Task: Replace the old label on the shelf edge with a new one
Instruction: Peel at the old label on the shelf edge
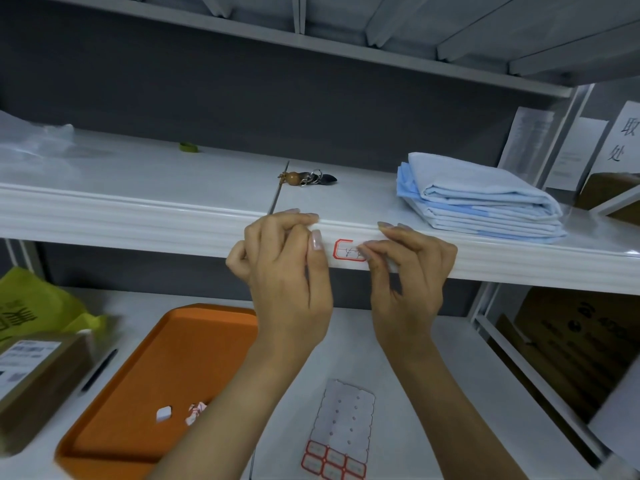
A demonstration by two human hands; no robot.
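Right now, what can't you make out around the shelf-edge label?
Head view:
Red-bordered white label: right half behind right hand; writing too small; pinched or pressed, unclear.
Left hand: curled fingers hide whether it holds anything.
White sticker sheet: cut off by bottom edge.

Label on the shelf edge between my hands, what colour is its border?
Red, on a white label with dark handwriting; the head view shows it best.

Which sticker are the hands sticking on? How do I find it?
Find the long white shelf edge running across the middle, below the folded blue cloths. Between the left hand and the right hand sits a small white label with a red border and scribbled writing. It is the only sticker on that edge; the other red-bordered ones lie on the sheet lower down.
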